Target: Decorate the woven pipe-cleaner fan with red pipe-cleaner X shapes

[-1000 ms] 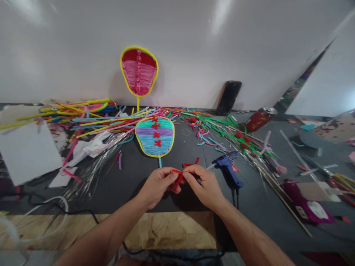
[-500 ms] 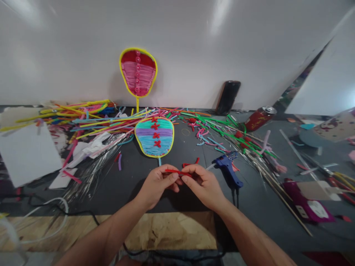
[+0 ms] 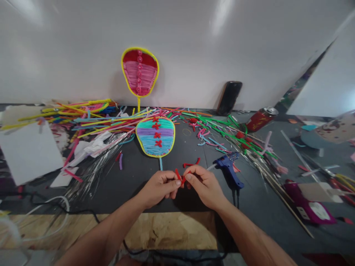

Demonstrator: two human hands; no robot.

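Between the fingertips of both hands is a short red pipe cleaner, bent into a sharp angle. My left hand pinches one side of it, and my right hand pinches the other. Just beyond them lies a fan-shaped piece with teal, purple and blue bands, a yellow rim and several red crosses down its middle. Loose red pipe cleaner pieces rest on the dark table behind my right hand. A blue glue gun lies to the right of it.
A pink and red fan stands against the white wall. Bundles of coloured pipe cleaners spread across the back. Rightward are a phone, a red can, thin metal wires and a purple packet. White cards lie left.
The red pipe cleaner, nearly straight before, is now folded into an angle between my fingers. My left hand has shifted slightly down; the view has moved a little.
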